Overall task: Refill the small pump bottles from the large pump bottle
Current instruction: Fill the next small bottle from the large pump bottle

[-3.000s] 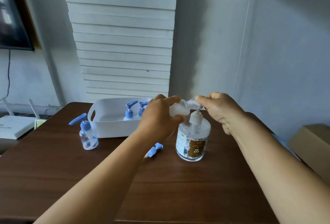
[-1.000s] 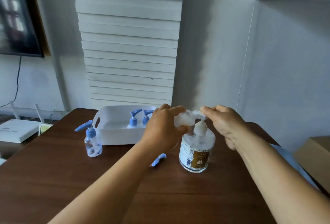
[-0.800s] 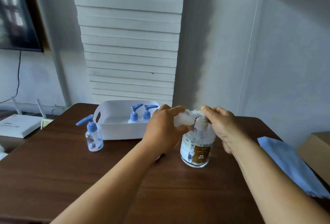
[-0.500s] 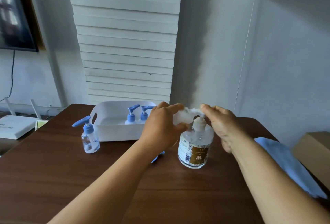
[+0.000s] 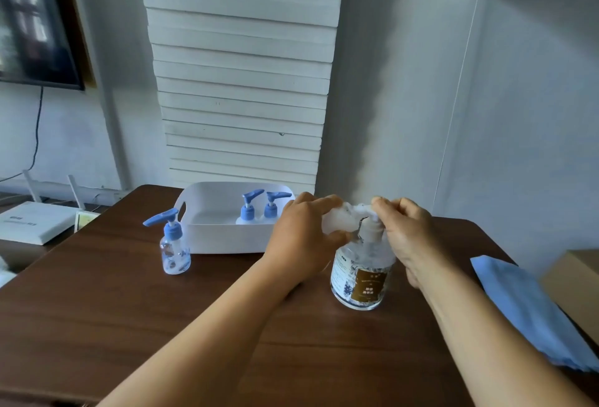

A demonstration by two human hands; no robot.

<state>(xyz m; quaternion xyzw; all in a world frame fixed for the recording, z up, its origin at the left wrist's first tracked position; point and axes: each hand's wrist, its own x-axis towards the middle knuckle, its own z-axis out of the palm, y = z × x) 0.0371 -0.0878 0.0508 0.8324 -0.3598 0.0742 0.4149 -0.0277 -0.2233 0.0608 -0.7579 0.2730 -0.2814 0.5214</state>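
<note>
The large clear pump bottle [image 5: 359, 272] with a brown label stands on the brown table [image 5: 129, 309]. My left hand [image 5: 304, 241] grips a small clear bottle [image 5: 335, 223] without its cap, tilted with its mouth at the big bottle's white nozzle. My right hand [image 5: 405, 234] rests on the white pump head [image 5: 366, 212], fingers curled over it. Another small bottle [image 5: 175, 251] with a blue pump stands left of the white bin [image 5: 210, 238]. Two blue-pump bottles [image 5: 248, 212] [image 5: 272, 210] stand inside the bin. The loose blue pump cap is hidden behind my left arm.
A blue cloth [image 5: 531, 309] lies at the table's right edge, beside a cardboard box [image 5: 577, 280]. A white router [image 5: 29, 221] sits on a lower surface to the left. The wall with white slats is just behind the bin.
Both hands stay at the big bottle's pump, holding the small bottle to the nozzle. Only the head camera has shifted, bringing the blue cloth into view.
</note>
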